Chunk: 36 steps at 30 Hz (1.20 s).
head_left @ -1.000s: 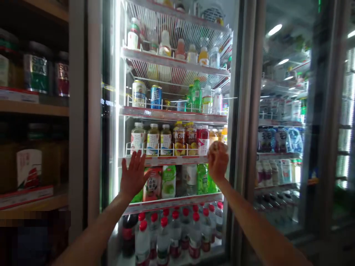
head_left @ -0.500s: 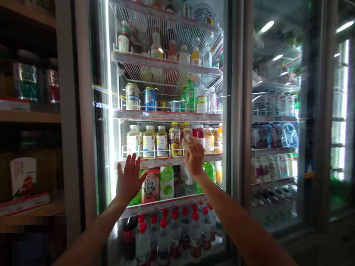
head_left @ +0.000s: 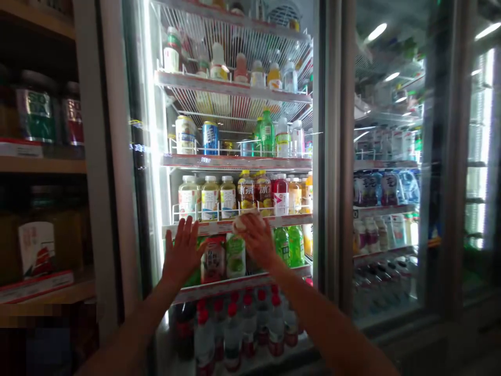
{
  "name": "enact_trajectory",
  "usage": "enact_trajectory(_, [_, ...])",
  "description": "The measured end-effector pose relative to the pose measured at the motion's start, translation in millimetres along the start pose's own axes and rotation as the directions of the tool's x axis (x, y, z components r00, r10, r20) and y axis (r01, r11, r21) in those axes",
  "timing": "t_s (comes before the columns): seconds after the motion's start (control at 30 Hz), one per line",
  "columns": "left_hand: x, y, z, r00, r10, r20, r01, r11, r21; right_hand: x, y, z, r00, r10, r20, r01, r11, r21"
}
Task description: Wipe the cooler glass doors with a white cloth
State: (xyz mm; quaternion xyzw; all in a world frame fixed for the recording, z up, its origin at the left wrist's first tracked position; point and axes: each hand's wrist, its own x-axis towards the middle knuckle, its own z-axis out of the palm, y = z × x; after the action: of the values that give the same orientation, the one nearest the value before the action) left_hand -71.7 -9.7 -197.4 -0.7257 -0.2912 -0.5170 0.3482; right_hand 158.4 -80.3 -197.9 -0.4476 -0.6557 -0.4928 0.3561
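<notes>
My left hand [head_left: 182, 251] lies flat against the glass door of a lit drinks fridge, fingers spread, holding nothing. My right hand [head_left: 256, 240] is closed around a small whitish wad [head_left: 241, 224], probably cloth or tissue, which presses on the glass a little to the right of my left hand. Both hands are level with the red-labelled shelf edge [head_left: 235, 225]. Behind the glass, green bottles [head_left: 282, 246] stand just right of my right hand, and a pale green-labelled bottle [head_left: 235, 256] is partly hidden by it.
The fridge shelves hold rows of bottles and cans, with red-capped water bottles [head_left: 233, 334] at the bottom. A metal door frame [head_left: 321, 156] separates this door from a second fridge door [head_left: 385, 156]. Wooden shelves [head_left: 41, 166] with large canisters stand at the left.
My right hand has slid left and slightly down across the glass with the whitish wad, closer to my left hand. My left hand stays in nearly the same place on the door.
</notes>
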Motion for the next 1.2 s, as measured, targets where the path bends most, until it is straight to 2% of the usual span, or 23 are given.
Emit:
enact_trajectory(0.07, [-2, 1, -0.2, 1.0, -0.01, 0.004, 0.01, 1.0, 0.0, -16, 43, -19, 0.97, 0.24, -0.05, -0.243, 0.967, -0.078])
enact_trajectory(0.1, [-4, 3, 0.5, 1.0, -0.022, 0.001, 0.022, 1.0, -0.003, -25, 66, -29, 0.92, 0.385, -0.075, -0.392, 0.914, -0.105])
enact_trajectory(0.17, [-5, 7, 2.6, 0.999, -0.052, -0.003, 0.052, 0.999, -0.012, -40, 99, -44, 0.748, 0.645, -0.155, -0.663, 0.737, -0.133])
enact_trajectory(0.2, [-5, 9, 3.6, 0.998, -0.064, -0.004, 0.064, 0.998, -0.017, -46, 106, -47, 0.67, 0.718, -0.188, -0.741, 0.658, -0.134])
enact_trajectory(0.23, [-5, 11, 4.4, 0.997, -0.072, -0.004, 0.072, 0.997, -0.022, -49, 105, -47, 0.626, 0.752, -0.206, -0.779, 0.613, -0.132])
enact_trajectory(0.27, [-4, 13, 4.8, 0.997, -0.077, -0.004, 0.077, 0.997, -0.024, -49, 96, -44, 0.632, 0.749, -0.198, -0.775, 0.619, -0.131])
enact_trajectory(0.33, [-3, 16, 4.2, 0.997, -0.083, 0.001, 0.083, 0.996, -0.02, -46, 58, -29, 0.757, 0.643, -0.117, -0.653, 0.748, -0.116])
enact_trajectory(0.4, [-3, 18, 1.9, 0.995, -0.097, 0.016, 0.097, 0.995, -0.003, -40, 12, -9, 0.921, 0.389, -0.001, -0.388, 0.92, -0.057])
enact_trajectory(0.47, [-8, 17, -1.5, 0.993, -0.105, 0.057, 0.103, 0.994, 0.027, -38, -21, 4, 0.989, 0.12, 0.084, -0.121, 0.993, 0.011])
enact_trajectory(0.53, [-20, 14, -5.3, 0.991, -0.078, 0.113, 0.072, 0.996, 0.061, -44, -24, 5, 0.994, -0.003, 0.107, 0.0, 1.0, 0.026])
enact_trajectory(0.57, [-28, 12, -7.1, 0.989, -0.053, 0.138, 0.043, 0.996, 0.074, -50, -14, 1, 0.995, 0.018, 0.095, -0.019, 1.0, 0.005])
enact_trajectory(0.63, [-46, 8, -9.8, 0.986, 0.004, 0.165, -0.018, 0.996, 0.086, -69, 23, -12, 0.978, 0.21, 0.015, -0.208, 0.975, -0.074])
enact_trajectory(0.67, [-55, 8, -10.5, 0.986, 0.026, 0.167, -0.041, 0.995, 0.086, -78, 43, -19, 0.937, 0.347, -0.046, -0.35, 0.93, -0.112])
enact_trajectory(0.73, [-70, 9, -10.2, 0.986, 0.043, 0.162, -0.057, 0.995, 0.081, -92, 73, -29, 0.815, 0.553, -0.17, -0.576, 0.806, -0.136])
enact_trajectory(0.77, [-74, 11, -9.5, 0.987, 0.039, 0.158, -0.052, 0.996, 0.078, -95, 78, -31, 0.773, 0.599, -0.209, -0.629, 0.767, -0.126])
enact_trajectory(0.8, [-77, 13, -8.5, 0.987, 0.028, 0.155, -0.041, 0.996, 0.077, -95, 74, -30, 0.762, 0.608, -0.224, -0.639, 0.761, -0.11])
enact_trajectory(0.87, [-78, 17, -6.7, 0.989, 0.001, 0.151, -0.013, 0.997, 0.076, -89, 45, -21, 0.83, 0.532, -0.168, -0.55, 0.831, -0.081])
enact_trajectory(0.93, [-77, 18, -6.1, 0.987, -0.016, 0.161, 0.004, 0.997, 0.077, -80, 4, -8, 0.932, 0.361, -0.035, -0.362, 0.93, -0.057])
enact_trajectory(1.0, [-77, 17, -7.0, 0.984, -0.017, 0.178, 0.002, 0.996, 0.084, -76, -22, 0, 0.981, 0.165, 0.099, -0.163, 0.986, -0.032])
enact_trajectory(1.07, [-77, 14, -8.5, 0.979, -0.012, 0.202, -0.008, 0.995, 0.099, -80, -17, -4, 0.982, 0.107, 0.153, -0.102, 0.994, -0.044])
enact_trajectory(1.1, [-78, 13, -9.2, 0.977, -0.008, 0.213, -0.015, 0.994, 0.107, -85, -4, -9, 0.977, 0.172, 0.127, -0.163, 0.984, -0.075])
enact_trajectory(1.13, [-79, 13, -9.7, 0.974, -0.006, 0.224, -0.02, 0.993, 0.113, -91, 15, -16, 0.958, 0.278, 0.072, -0.269, 0.957, -0.112])
enact_trajectory(1.2, [-81, 13, -9.7, 0.969, -0.017, 0.248, -0.014, 0.993, 0.121, -103, 56, -29, 0.843, 0.524, -0.117, -0.537, 0.829, -0.158])
